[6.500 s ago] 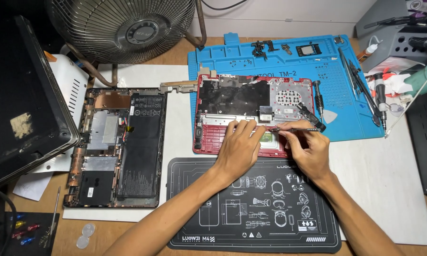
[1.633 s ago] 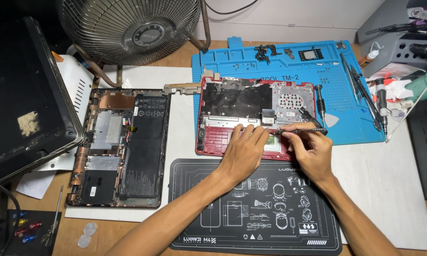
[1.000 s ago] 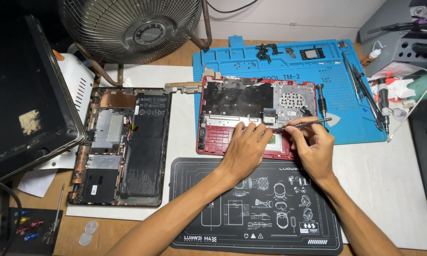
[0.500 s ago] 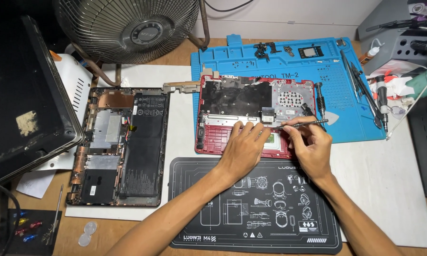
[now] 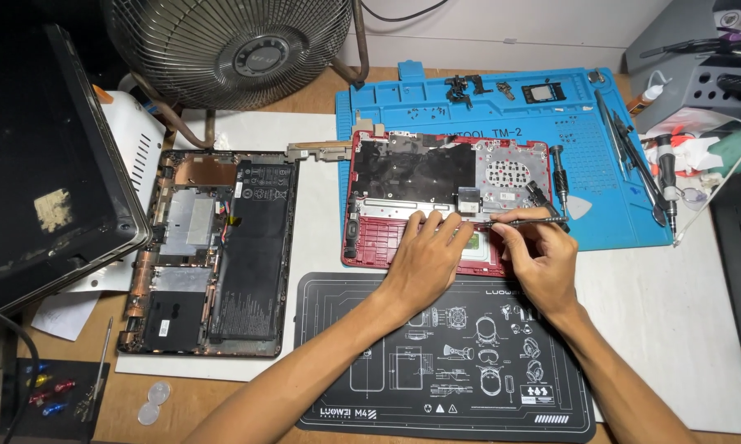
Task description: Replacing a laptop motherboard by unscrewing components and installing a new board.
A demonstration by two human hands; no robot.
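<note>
Since earlier, our right hand (image 5: pixel 543 259) has lifted, pinching one thin metal tool (image 5: pixel 518 220); our left hand (image 5: pixel 424 259) stays flat, released, on one red laptop case (image 5: pixel 370 247).

The laptop shell (image 5: pixel 436 177) lies on the table (image 5: pixel 683 329), half over the left edge of the far mat (image 5: pixel 568 107). Left of it sits the base (image 5: pixel 214 255); behind that, the fan (image 5: pixel 231 37). The near mat (image 5: pixel 444 370) lies before the shell.
</note>
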